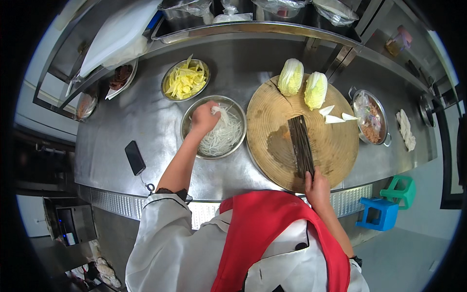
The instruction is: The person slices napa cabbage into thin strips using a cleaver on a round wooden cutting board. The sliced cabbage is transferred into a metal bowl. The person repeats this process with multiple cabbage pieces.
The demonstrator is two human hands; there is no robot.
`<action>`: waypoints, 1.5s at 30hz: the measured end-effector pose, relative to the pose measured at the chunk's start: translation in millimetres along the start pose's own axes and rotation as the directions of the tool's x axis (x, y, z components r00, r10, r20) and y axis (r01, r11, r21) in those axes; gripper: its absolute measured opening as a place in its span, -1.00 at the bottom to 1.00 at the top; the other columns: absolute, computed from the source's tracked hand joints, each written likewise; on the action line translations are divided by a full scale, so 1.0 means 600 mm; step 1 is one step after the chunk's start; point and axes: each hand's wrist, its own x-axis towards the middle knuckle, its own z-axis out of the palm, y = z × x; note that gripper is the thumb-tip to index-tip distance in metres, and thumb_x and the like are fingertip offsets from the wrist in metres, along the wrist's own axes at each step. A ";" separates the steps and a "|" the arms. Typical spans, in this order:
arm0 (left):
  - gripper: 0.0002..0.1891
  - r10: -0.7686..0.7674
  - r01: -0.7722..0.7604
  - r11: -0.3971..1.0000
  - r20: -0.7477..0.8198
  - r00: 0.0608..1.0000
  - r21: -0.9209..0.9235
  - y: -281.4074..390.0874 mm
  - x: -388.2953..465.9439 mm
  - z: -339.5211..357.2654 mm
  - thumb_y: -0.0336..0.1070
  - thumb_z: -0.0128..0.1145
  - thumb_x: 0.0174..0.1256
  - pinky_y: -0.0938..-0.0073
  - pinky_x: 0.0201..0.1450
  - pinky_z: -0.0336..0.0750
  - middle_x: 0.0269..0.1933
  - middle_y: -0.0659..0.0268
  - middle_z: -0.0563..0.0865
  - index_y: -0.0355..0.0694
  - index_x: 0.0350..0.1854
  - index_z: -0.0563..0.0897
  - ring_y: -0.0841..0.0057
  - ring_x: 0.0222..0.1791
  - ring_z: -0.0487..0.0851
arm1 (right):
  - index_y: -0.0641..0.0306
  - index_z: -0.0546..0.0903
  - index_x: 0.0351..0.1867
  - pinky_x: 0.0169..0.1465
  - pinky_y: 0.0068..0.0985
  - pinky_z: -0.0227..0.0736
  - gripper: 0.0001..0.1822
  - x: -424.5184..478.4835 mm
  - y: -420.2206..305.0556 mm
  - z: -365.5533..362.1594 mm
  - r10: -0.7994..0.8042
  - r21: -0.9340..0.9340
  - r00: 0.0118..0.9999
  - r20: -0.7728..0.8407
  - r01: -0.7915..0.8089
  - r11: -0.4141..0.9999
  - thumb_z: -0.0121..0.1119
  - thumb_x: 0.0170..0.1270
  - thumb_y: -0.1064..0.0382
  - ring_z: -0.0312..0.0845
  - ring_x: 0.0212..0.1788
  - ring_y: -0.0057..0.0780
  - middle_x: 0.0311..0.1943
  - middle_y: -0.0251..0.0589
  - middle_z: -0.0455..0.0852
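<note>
Over a steel bowl (pixel 185 137) of white shredded vegetable (pixel 223 135), my left hand (pixel 205 116) is curled, with a pinch of shreds at its fingertips. My right hand (pixel 318 186) grips the handle of a cleaver (pixel 301 144), whose dark, wet blade lies over the round wooden chopping block (pixel 264 109). Two pieces of napa cabbage (pixel 291 77) (pixel 316 91) sit at the block's far side. Close to them lie a few white cut pieces of cabbage (pixel 332 119). Behind the left bowl stands a smaller steel bowl (pixel 163 84) of yellow cabbage leaves (pixel 186 79).
A phone (pixel 135 157) with a ring strap lies on the steel table (pixel 105 146) at left. A handled steel pot (pixel 383 122) of minced food and a cloth (pixel 405 130) are at right. An overhead shelf (pixel 255 27) bears wrapped containers. Plastic stools (pixel 379 214) stand on the floor.
</note>
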 end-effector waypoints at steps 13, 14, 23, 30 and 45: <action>-0.72 0.384 -0.399 0.909 0.133 0.914 0.120 -0.012 -0.040 0.045 -0.36 0.19 0.13 0.23 0.20 0.47 -0.04 0.16 0.74 -0.15 -0.07 0.72 0.20 0.07 0.63 | 0.34 0.44 -0.22 -0.41 0.06 0.42 -0.79 0.002 0.006 0.001 0.011 0.007 1.000 0.018 -0.011 1.000 0.11 0.41 0.21 0.58 -0.47 0.28 -0.58 0.25 0.61; -0.71 0.384 -0.414 0.901 0.202 0.901 0.133 -0.012 -0.043 0.047 -0.39 0.17 0.12 0.24 0.22 0.45 -0.05 0.15 0.74 -0.17 -0.07 0.72 0.20 0.07 0.63 | 0.34 0.44 -0.22 -0.41 0.06 0.43 -0.79 0.003 0.004 -0.001 0.019 0.007 0.999 0.025 -0.019 1.000 0.11 0.41 0.21 0.58 -0.47 0.28 -0.58 0.25 0.62; -0.70 0.434 -0.415 0.887 -0.062 0.899 0.202 -0.004 -0.034 0.040 -0.54 0.03 0.07 0.28 0.34 0.35 -0.04 0.19 0.73 -0.14 -0.24 0.78 0.23 0.16 0.59 | 0.34 0.44 -0.22 -0.39 0.06 0.43 -0.79 0.004 0.004 -0.001 0.026 0.014 0.999 0.029 -0.027 1.000 0.10 0.41 0.21 0.58 -0.46 0.28 -0.57 0.25 0.62; -0.56 0.194 -0.378 0.845 0.443 0.876 0.379 0.014 -0.023 0.023 -0.58 0.02 0.07 0.23 0.48 0.21 0.09 0.24 0.70 -0.08 -0.02 0.74 0.28 0.25 0.52 | 0.34 0.44 -0.21 -0.38 0.07 0.43 -0.80 0.005 0.007 -0.003 0.018 0.033 0.999 0.049 -0.019 0.999 0.10 0.40 0.23 0.57 -0.45 0.29 -0.56 0.27 0.62; -0.41 0.440 -0.463 0.875 0.170 0.882 0.139 -0.018 -0.012 0.025 -0.68 -0.11 0.05 0.18 0.52 0.14 0.20 0.24 0.64 -0.06 0.12 0.66 0.21 0.33 0.45 | 0.34 0.44 -0.20 -0.39 0.07 0.41 -0.81 0.008 0.008 -0.003 0.017 0.075 0.999 0.043 -0.020 0.997 0.10 0.40 0.24 0.56 -0.46 0.29 -0.56 0.27 0.61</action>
